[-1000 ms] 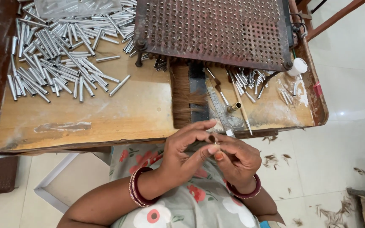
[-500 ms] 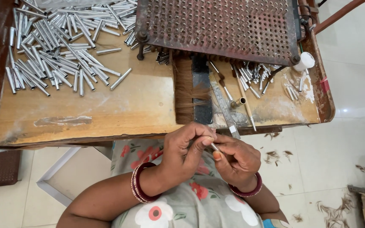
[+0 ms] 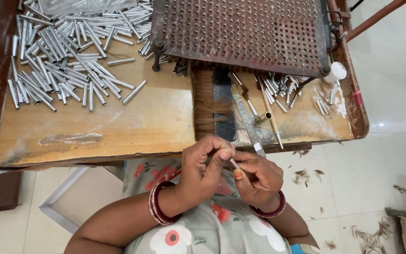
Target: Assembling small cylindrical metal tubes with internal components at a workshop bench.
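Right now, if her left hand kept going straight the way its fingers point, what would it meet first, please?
Probably the right hand: the left hand points at it, both pinching a small metal tube between them.

We work at a worn wooden bench (image 3: 132,127) with a raised rim; on its left part lies a heap of short silver metal tubes (image 3: 66,61), one of them apart near the middle; a rusty perforated metal plate (image 3: 245,33) stands on small legs over the far right; under its edge lie more tubes (image 3: 278,87), a tuft of brown bristles (image 3: 205,106), a thin brush (image 3: 271,117) and a white cap (image 3: 337,71).
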